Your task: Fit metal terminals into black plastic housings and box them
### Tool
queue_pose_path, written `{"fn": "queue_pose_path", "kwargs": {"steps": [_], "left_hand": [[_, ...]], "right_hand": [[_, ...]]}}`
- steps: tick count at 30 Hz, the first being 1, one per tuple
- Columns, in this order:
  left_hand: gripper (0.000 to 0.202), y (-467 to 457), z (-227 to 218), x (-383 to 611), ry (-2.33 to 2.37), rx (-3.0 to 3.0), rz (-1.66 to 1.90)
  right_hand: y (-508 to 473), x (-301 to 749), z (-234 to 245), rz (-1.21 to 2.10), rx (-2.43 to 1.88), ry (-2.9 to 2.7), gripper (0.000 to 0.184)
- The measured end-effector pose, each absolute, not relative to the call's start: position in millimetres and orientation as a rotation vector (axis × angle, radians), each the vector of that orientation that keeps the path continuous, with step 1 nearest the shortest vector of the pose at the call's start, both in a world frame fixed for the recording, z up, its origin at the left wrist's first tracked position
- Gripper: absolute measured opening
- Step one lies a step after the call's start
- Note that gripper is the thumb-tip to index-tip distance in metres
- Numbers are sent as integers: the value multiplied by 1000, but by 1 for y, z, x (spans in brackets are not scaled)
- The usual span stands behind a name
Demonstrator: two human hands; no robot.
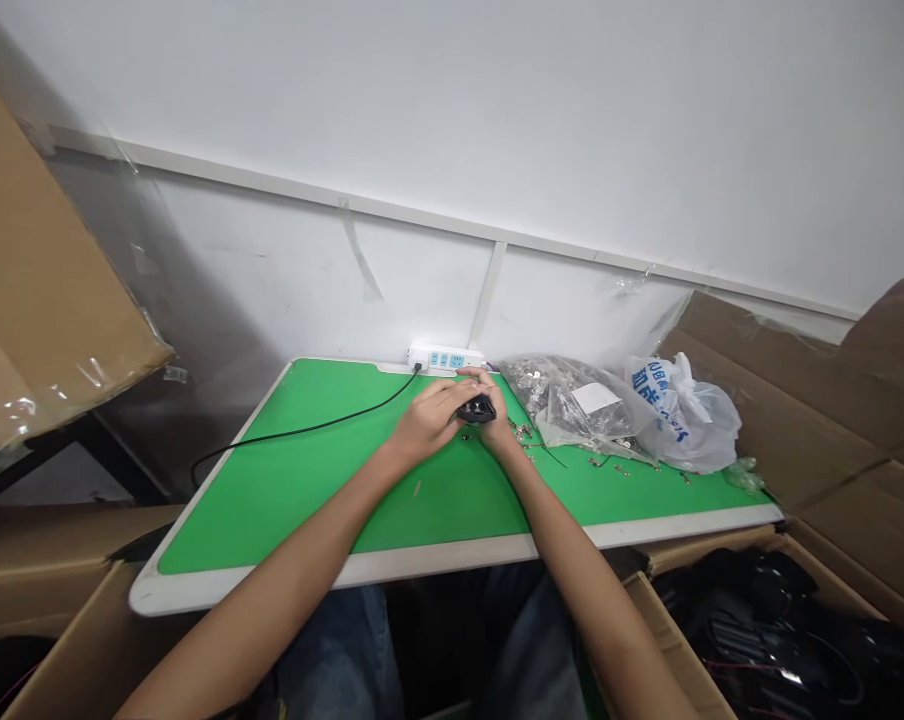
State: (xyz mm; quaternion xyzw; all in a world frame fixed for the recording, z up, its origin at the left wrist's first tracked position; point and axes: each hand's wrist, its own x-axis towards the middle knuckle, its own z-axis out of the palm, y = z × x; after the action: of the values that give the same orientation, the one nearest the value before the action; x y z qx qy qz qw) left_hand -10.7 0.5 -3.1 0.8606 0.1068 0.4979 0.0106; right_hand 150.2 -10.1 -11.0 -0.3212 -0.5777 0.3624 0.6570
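Observation:
Both hands meet over the back of the green-topped table (302,500), around a small black plastic part (477,408) with a hollow, dark inside. My left hand (431,415) has its fingers closed over the part's left and upper side. Against its right side, my right hand (495,400) wraps it from behind. The fingers cover much of the part, so its exact kind cannot be made out. Small metal pieces (523,432) lie scattered on the green top just right of the hands.
A white power strip (446,358) with a black cable (309,430) plugged in sits by the wall. Clear bags of metal parts (572,400) and a white plastic bag (684,415) stand at right. Cardboard boxes flank the table; the right one holds black plastic parts (782,630).

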Motion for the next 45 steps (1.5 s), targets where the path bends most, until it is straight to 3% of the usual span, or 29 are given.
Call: {"fn": "queue_pose_path", "kwargs": {"steps": [7,17,21,28,35,42,45], "left_hand": [[41,0,0,-8,511,2686,1464],[70,-5,-3,-9,977,2448,1275],[36,-9,6,-10,1078,2023,1036],[44,-18,20,-14,795,1333,580],[22,-15,21,-16,711,1149,693],[17,5,10,-14,776,1172,971],[18,13,-1,-10,785,1200,1000]], "right_hand": [[-2,154,-16,816,-738,-1313,36],[2,195,-11,511,-812,-1300,37],[0,209,-9,430,-862,-1316,39],[-4,205,-11,323,-861,-1395,45],[2,196,-13,362,-848,-1334,53],[4,233,-5,350,-1464,-1396,18],[-8,248,0,390,-1500,-1458,15]]}}
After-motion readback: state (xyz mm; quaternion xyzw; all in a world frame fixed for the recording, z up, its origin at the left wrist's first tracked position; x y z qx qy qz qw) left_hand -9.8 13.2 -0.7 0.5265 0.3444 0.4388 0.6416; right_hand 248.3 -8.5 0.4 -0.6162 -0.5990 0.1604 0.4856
